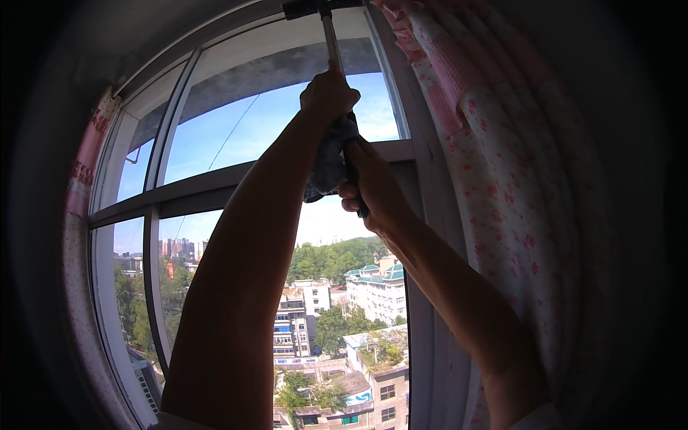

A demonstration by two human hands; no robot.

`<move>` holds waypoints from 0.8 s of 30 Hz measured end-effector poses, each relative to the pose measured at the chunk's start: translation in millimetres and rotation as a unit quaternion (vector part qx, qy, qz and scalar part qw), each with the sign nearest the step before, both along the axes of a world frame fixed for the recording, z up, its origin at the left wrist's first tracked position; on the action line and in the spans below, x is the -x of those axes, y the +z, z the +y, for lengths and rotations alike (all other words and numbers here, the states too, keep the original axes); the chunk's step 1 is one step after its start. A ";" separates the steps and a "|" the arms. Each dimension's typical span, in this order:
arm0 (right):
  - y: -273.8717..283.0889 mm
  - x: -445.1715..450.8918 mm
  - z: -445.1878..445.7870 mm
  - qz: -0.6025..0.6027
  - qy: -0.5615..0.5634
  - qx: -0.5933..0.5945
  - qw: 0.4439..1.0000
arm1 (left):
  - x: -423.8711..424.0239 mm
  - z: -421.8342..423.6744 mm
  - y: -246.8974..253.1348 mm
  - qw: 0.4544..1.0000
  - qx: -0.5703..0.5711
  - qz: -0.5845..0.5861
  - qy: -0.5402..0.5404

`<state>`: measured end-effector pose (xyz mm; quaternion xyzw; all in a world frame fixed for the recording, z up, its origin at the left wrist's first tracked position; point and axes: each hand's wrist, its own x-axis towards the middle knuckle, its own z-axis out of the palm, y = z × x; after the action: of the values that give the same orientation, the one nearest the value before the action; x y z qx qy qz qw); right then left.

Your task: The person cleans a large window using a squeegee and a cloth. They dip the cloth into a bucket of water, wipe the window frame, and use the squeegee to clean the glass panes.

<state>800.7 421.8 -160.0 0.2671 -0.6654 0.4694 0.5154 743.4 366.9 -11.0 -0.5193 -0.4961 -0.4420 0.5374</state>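
My left hand [329, 98] is wrapped around the metal pole [331, 40] of a window squeegee, high in front of the upper window pane [231, 121]. Lower down, my right hand [375, 185] grips the black handle [352, 166] of the same tool. The dark squeegee head [309, 8] is at the top of the window, partly cut off by the picture's upper edge. A grey, fuzzy pad or cloth [330, 161] sits beside the handle between my hands; how it is attached is hidden.
A pink and white floral curtain [500, 204] hangs close to my right arm, and another curtain [80, 215] hangs at the far left. The window frame's crossbar [199, 180] runs behind my forearm. Buildings [373, 293] and trees show far below outside.
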 end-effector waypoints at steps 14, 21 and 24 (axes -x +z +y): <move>-36.1 11.1 -20.9 0.031 0.013 0.067 0.997 | 8.8 -0.8 -12.8 0.998 0.059 0.023 0.018; -50.9 16.2 -33.2 0.036 0.011 0.097 0.995 | 6.1 -12.9 -30.3 0.996 0.090 0.010 0.027; -57.9 19.6 -46.8 0.029 0.006 0.131 0.991 | 7.1 -24.7 -37.8 0.993 0.111 0.002 0.040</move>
<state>781.1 375.0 -217.9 0.2149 -0.5810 0.5478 0.5623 736.3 342.2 -48.9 -0.5566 -0.5612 -0.3616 0.4945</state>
